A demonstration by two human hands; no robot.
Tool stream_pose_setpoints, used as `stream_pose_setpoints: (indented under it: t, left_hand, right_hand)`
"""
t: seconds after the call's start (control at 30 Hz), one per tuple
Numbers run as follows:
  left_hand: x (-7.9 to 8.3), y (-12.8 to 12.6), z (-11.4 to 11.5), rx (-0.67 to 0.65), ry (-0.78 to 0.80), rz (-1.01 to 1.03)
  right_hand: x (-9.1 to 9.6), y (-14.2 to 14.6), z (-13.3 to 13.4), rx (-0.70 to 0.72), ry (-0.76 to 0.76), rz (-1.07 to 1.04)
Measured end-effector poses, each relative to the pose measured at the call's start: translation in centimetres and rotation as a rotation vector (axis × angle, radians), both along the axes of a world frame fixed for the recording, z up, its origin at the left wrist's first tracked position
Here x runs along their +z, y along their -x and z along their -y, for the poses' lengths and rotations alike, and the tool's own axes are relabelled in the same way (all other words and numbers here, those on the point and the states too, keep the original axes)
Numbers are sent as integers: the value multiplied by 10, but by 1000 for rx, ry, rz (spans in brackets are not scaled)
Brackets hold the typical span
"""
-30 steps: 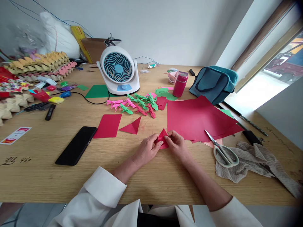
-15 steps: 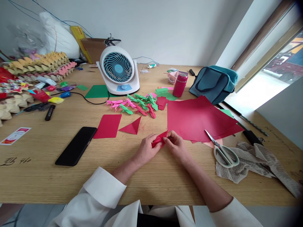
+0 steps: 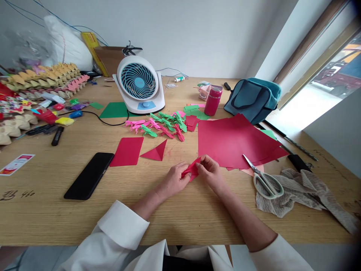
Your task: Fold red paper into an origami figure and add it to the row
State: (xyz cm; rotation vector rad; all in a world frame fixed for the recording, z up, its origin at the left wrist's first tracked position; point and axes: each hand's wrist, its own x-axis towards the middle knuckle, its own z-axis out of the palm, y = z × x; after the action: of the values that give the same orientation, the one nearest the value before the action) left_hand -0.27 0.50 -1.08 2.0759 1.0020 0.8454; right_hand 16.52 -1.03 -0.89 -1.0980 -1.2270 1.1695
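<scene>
A small piece of folded red paper [image 3: 193, 168] is held between my two hands, above the near middle of the table. My left hand [image 3: 177, 178] pinches its left end between thumb and fingers. On its right end the fingertips of my right hand [image 3: 210, 171] are closed. Just beyond my left hand lies a creased red paper triangle [image 3: 155, 152], and beside it a flat red paper sheet [image 3: 127, 151]. Farther back is a pile of folded green, pink and red paper figures [image 3: 163, 124].
Large red sheets [image 3: 225, 139] lie to the right, with scissors [image 3: 265, 180] on a crumpled cloth [image 3: 290, 188] nearer me. A black phone [image 3: 89, 175] is at left. Behind stand a white fan [image 3: 141, 84], a red flask [image 3: 213, 101] and a blue bag [image 3: 251, 98].
The folded paper is turned slightly, and a lower flap now shows beneath my fingers. My right hand has shifted a little on it. The whole view has moved slightly.
</scene>
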Motion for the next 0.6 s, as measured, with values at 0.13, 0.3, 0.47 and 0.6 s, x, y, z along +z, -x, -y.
stream_pose_setpoints:
  t: [0.13,0.3,0.47,0.6]
  left_hand:
    - [0,0,0,-21,30,-12]
    - [9,2,0,-46,146,66]
    - [15,9,-4,-177,547,400]
    - [7,9,-7,-150,899,708]
  right_hand:
    - [-2,-2,-1,-30,-27,-25]
    - [-3,-3,-1,-22,-73,-59]
    - [-2,-3,2,-14,-130,-52]
    - [1,-4,5,26,-179,15]
